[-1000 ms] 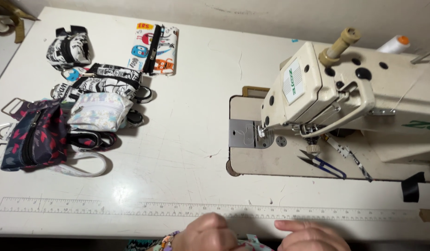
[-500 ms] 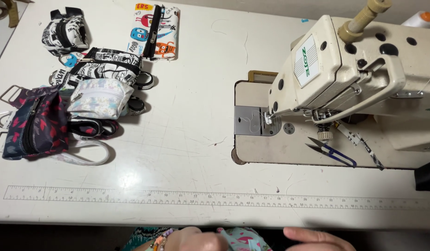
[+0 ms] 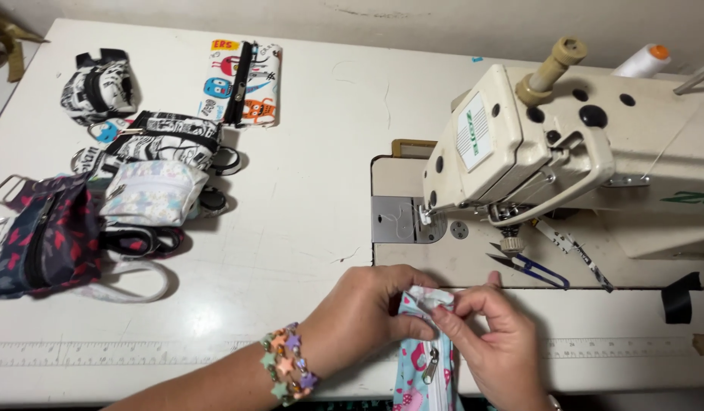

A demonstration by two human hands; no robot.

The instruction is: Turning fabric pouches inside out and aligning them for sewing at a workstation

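Note:
Both my hands hold a small light-blue zipper pouch (image 3: 426, 367) with pink shapes at the table's near edge, its zipper running toward me. My left hand (image 3: 371, 308), with a star-bead bracelet at the wrist, grips the pouch's upper left corner. My right hand (image 3: 498, 335) pinches the top end of the zipper with thumb and forefinger. The cream sewing machine (image 3: 550, 144) stands just beyond my hands, its needle plate (image 3: 398, 221) to the upper left of the pouch.
Blue-handled thread snips (image 3: 531, 268) lie on the machine bed. A heap of finished pouches (image 3: 150, 179) sits at the left, a dark red-patterned one (image 3: 44, 236) nearest, a monster-print one (image 3: 242, 80) farther back. A printed ruler (image 3: 124, 352) runs along the front edge. A thread cone (image 3: 641, 61) stands behind.
My hands have come up from below the table edge onto the table, bringing the light-blue pouch into view in front of the machine. The view has shifted slightly.

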